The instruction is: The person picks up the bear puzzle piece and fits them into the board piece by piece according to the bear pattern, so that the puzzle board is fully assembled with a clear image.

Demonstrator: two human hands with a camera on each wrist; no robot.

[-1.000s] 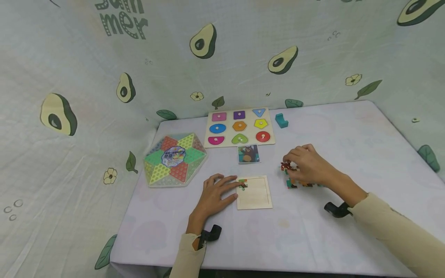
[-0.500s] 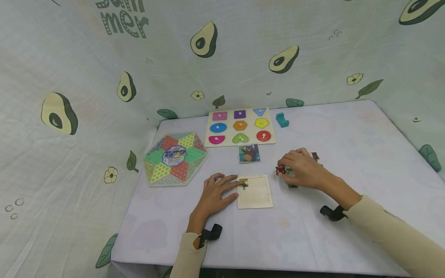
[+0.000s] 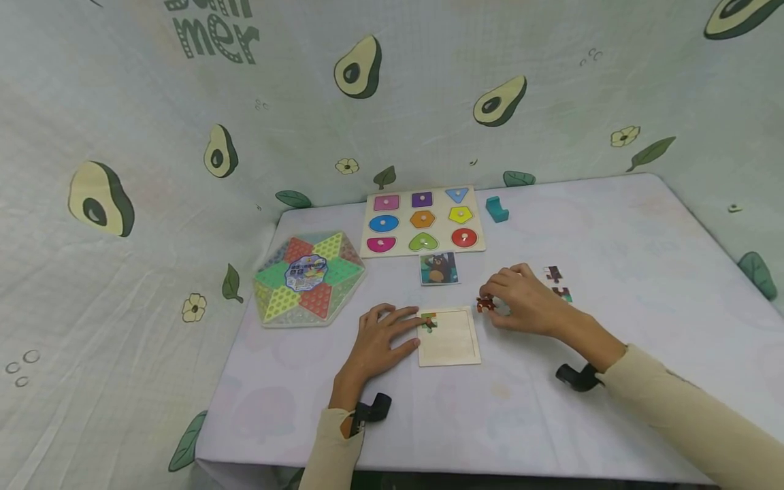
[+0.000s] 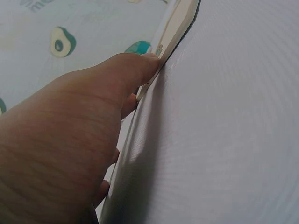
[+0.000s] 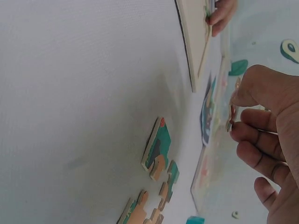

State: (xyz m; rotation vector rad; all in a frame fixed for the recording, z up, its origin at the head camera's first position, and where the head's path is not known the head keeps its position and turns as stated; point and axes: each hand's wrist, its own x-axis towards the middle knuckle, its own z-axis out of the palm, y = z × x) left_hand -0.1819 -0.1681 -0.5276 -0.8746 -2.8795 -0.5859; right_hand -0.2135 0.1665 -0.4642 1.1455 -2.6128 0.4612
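In the head view, my left hand [image 3: 381, 342] rests at the left side of a shallow wooden puzzle tray [image 3: 450, 346]. Its index finger touches a small green and brown puzzle piece [image 3: 431, 316] fitted in the tray's upper left corner. The left wrist view shows the thumb [image 4: 135, 65] against the tray's edge. Just right of the tray, my right hand [image 3: 528, 301] pinches a brown jigsaw piece [image 3: 485, 304] between thumb and fingers, held above the cloth. Below that hand in the right wrist view lie several loose jigsaw pieces [image 5: 159, 148], partly hidden by the hand in the head view.
A bear picture card [image 3: 439, 269] lies behind the tray. Farther back are a shape-peg board [image 3: 410, 252] and a teal block [image 3: 497, 209]. A hexagonal Chinese checkers set [image 3: 307, 279] sits at left. Two more puzzle pieces [image 3: 553, 273] show beyond the right hand.
My right hand has left the pile with the brown jigsaw piece and moved left toward the tray, uncovering pieces behind it. The left hand stays in place.
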